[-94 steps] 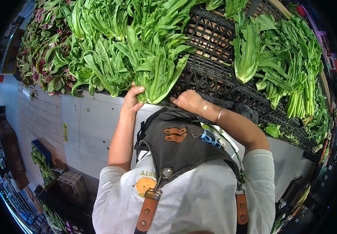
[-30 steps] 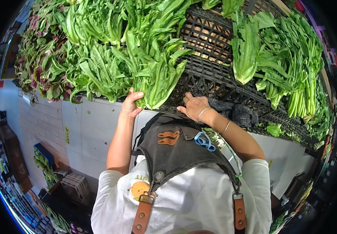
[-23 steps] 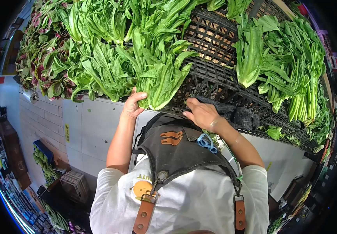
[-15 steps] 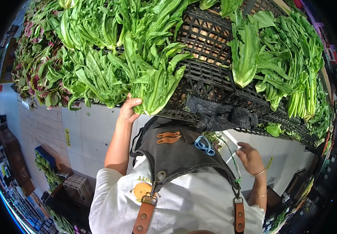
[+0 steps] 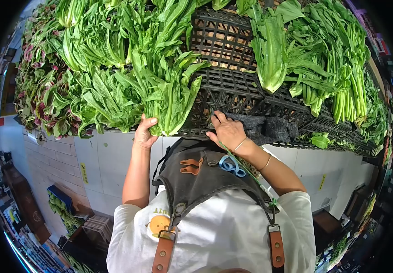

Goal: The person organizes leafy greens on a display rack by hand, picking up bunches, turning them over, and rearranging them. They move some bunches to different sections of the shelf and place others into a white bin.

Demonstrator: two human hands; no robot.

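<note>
gripping a lettuce (image 5: 171,102) at 11 o'clock, left hand (image 5: 144,133) risks tearing leaves, while right hand (image 5: 227,132) rests open on the crate (image 5: 233,93) at 12.

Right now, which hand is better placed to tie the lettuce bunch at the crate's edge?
The right hand, probably. It rests on the black crate with a green string running from it, while the left hand is already gripping the base of the lettuce bunch.
</note>
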